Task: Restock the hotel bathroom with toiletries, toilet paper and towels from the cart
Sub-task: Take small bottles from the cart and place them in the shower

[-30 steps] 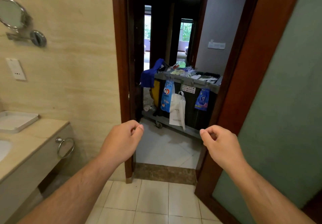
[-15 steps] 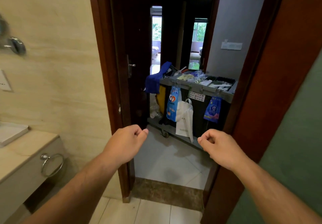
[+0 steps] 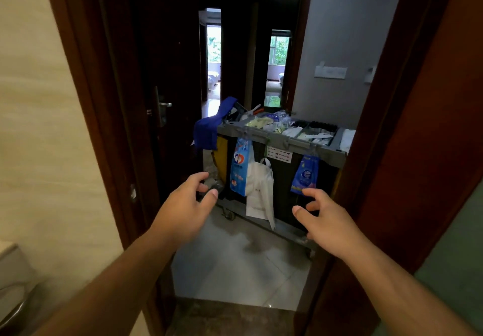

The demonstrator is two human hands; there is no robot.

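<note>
**Hands.** Both are raised in the bathroom doorway, reaching toward the cart. Left hand (image 3: 187, 205): released, fingers loosely spread and slightly curved, grasping nothing. Right hand (image 3: 328, 222): also released, thumb out, fingers parted, grasping nothing. The two are well apart and touch no object.

**Cart.** The cart (image 3: 283, 141) stands on the tiled floor (image 3: 235, 270) just beyond the stone threshold (image 3: 222, 317), framed by the dark wooden door frame (image 3: 386, 139). Its grey top tray is divided into compartments holding small packets. The individual contents are too small to identify.

**Items on the cart, as viewed.**
- A blue cloth (image 3: 206, 132) is draped over the tray's left corner.
- A blue-and-white packet (image 3: 238, 168) hangs from the tray's front edge near the left.
- A white plastic bag (image 3: 260, 194) hangs just beside that packet and partly overlaps it.
- A smaller blue packet (image 3: 305, 175) hangs near the right.
- A white label (image 3: 279, 154) sits on the dark front panel between the hanging items.
- A yellow bag (image 3: 222, 156) shows at the cart's left end.
- A caster (image 3: 230, 215) shows below the left end.
</note>
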